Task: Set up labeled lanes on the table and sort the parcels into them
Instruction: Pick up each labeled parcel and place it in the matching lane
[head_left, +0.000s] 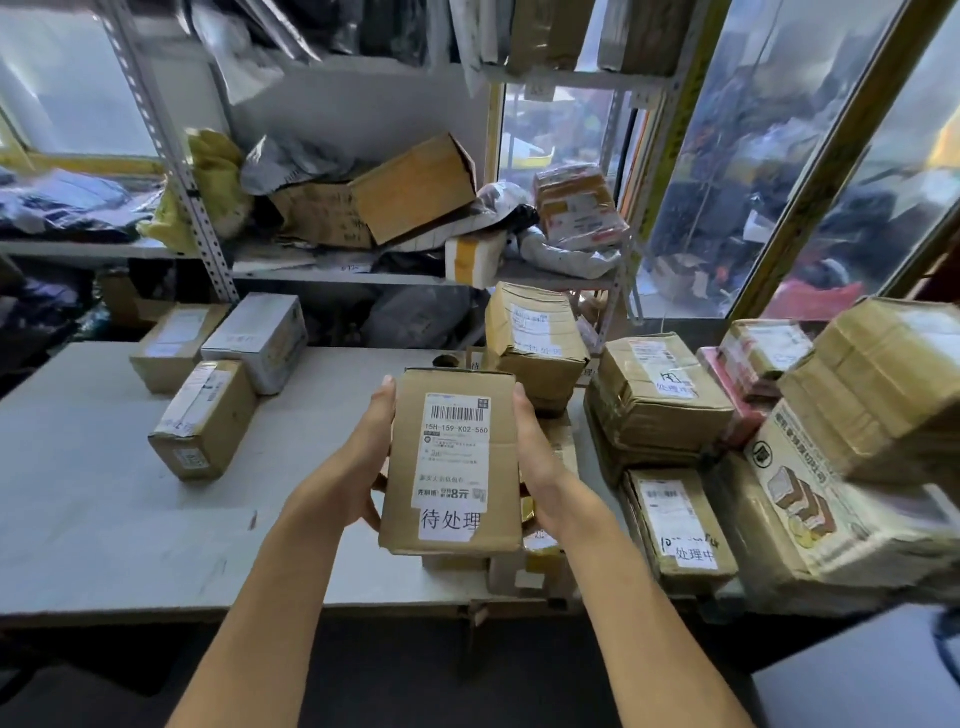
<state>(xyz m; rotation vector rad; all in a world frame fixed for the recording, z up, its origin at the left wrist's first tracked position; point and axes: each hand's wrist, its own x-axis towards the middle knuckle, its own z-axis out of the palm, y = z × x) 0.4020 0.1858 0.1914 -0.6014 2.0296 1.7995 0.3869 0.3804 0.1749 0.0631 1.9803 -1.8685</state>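
Note:
A brown cardboard parcel (453, 462) with a barcode label and a white sticker reading 待处理 is held above the white table (104, 519). My left hand (358, 467) grips its left side, fingers curled underneath. My right hand (540, 467) grips its right side. Under the parcel, more small boxes (540, 561) lie on the table, mostly hidden. At the left stand three parcels: a brown box (205, 418), a white box (260, 340) and another brown box (174, 345). To the right lie parcels marked 处理中 (675, 525), (660, 395).
A tilted brown box (537, 340) sits behind the held parcel. Large stacked cartons (883, 415) fill the right end of the table. Metal shelving (208, 234) with boxes and bags stands behind. Plastic-sheeted windows lie at the right. The table's front edge is near my arms.

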